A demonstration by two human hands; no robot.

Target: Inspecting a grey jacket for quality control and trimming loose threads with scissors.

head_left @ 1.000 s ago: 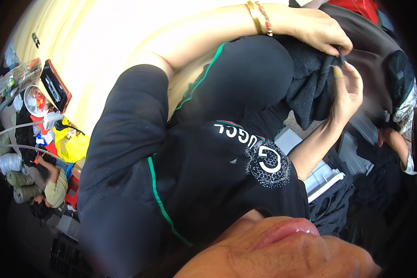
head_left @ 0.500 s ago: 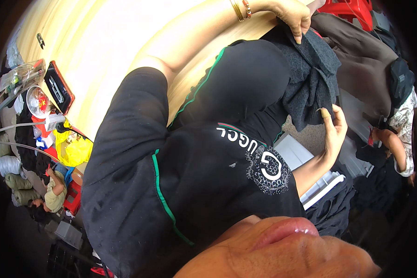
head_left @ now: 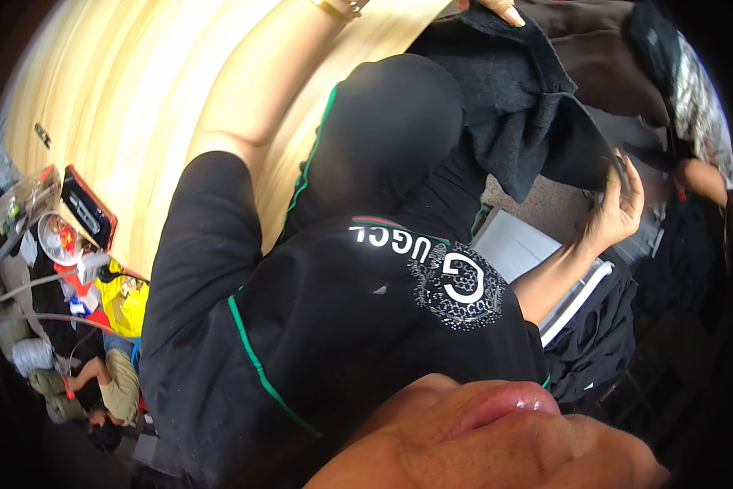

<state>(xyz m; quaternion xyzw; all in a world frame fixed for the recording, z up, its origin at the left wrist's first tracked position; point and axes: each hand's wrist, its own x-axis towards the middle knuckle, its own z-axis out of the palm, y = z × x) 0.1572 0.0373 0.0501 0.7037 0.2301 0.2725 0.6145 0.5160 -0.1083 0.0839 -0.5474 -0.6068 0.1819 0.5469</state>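
A dark grey, felt-like cloth piece (head_left: pixel 509 122) hangs between my two hands beside my black-clad legs. At the top edge of the picture, my left hand (head_left: pixel 505 11) is closed on the cloth's upper edge; most of that hand is cut off. My right hand (head_left: pixel 615 208) pinches the cloth's far right corner between thumb and fingers. Between the hands the cloth is spread, with folds sagging in its middle. Gold-coloured bangles (head_left: pixel 338 8) circle my left wrist.
A pale wooden table (head_left: pixel 138 73) lies left, carrying a dark red-edged case (head_left: pixel 88 208) and a clear tub (head_left: pixel 58 238). A yellow bag (head_left: pixel 123 303) sits below. A grey-white crate (head_left: pixel 517 244) and dark cloth (head_left: pixel 591 342) lie right. Other people work at lower left (head_left: pixel 120 387) and right (head_left: pixel 703 181).
My left hand has moved up, partly out of the picture. My right hand has gone right, and the bunched cloth is now spread wider between them. The view has shifted somewhat.
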